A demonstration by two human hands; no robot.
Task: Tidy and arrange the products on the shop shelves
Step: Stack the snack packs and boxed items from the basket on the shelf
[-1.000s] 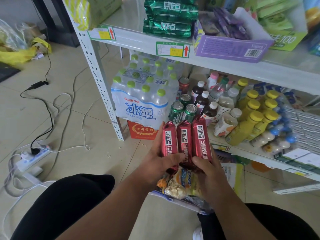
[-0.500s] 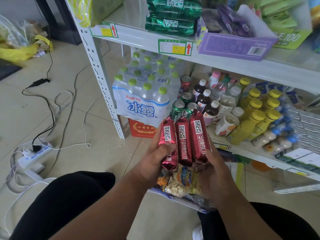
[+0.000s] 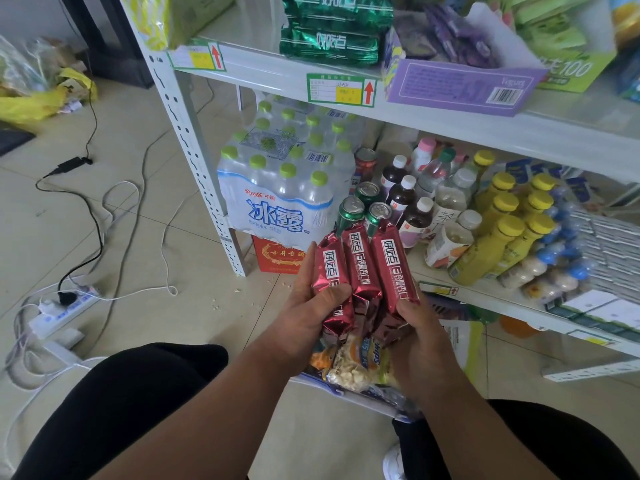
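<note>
Three red snack packets (image 3: pixel 360 268) with white lettering stand side by side in front of the low shelf, more red packets bunched under them. My left hand (image 3: pixel 308 313) grips the left packet, its thumb across the front. My right hand (image 3: pixel 420 327) holds the right packet from the side, thumb on its lower end. Green packets of the same brand (image 3: pixel 332 32) are stacked on the upper shelf (image 3: pixel 450 128). Below my hands sits a bag of mixed snacks (image 3: pixel 356 365) on the floor.
The lower shelf (image 3: pixel 485 299) carries a shrink-wrapped pack of water bottles (image 3: pixel 284 188), green cans (image 3: pixel 360 206), dark juice bottles (image 3: pixel 408 209) and yellow-capped bottles (image 3: pixel 502 237). A purple box (image 3: pixel 460 88) sits above. Cables and a power strip (image 3: pixel 65 310) lie on the floor at left.
Both hands have lifted the red packets slightly up and toward the shelf. My right thumb has shifted lower on the right packet.
</note>
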